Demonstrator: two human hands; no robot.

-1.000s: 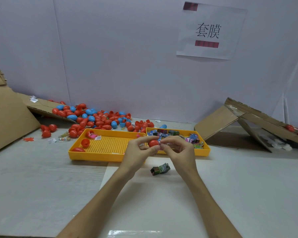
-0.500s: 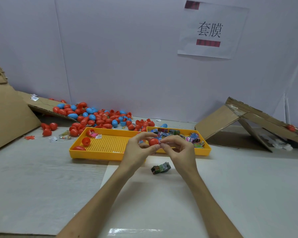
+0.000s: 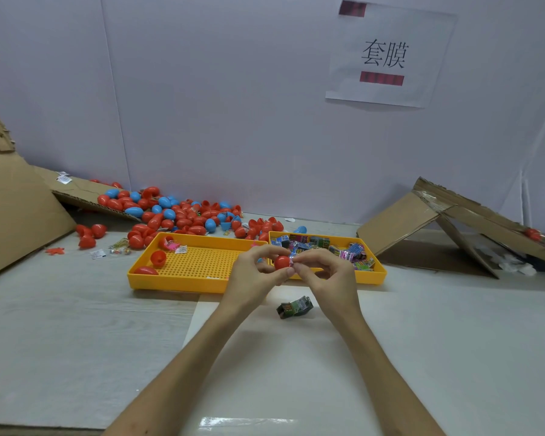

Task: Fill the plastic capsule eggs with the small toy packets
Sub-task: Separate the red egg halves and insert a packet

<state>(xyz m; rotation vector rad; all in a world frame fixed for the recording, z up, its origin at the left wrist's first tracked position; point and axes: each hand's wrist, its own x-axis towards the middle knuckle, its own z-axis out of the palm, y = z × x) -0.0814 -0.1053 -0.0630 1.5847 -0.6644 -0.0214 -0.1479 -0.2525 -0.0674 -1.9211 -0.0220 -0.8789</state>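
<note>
Person stands at the bench, both forearms reaching in over a white sheet.

Left hand: fingers and thumb curled round a red egg, held in the air just in front of the trays. Only its rounded red shell shows; I cannot tell whether it is a half or a whole.

Right hand: fingers pinch a small packet, which touches the right side of the red egg. How far in it sits cannot be told.

Loose packet, dark green, lies on the white sheet below the hands, touching neither.

Left tray: yellow, perforated floor. Holds two red shells near its left wall and a pink packet in the far left corner.

Right tray: yellow, set against the left tray. Holds a heap of packets in mixed colours.

Pile of eggs: red and blue, spread on the bench behind the left tray up to the wall, some lying on a cardboard flap. A few red ones sit apart to the left.

Large cardboard sheet leans at far left. Folded cardboard box stands at right, well apart from the trays.

Paper sign with two printed characters is stuck on the wall above.
</note>
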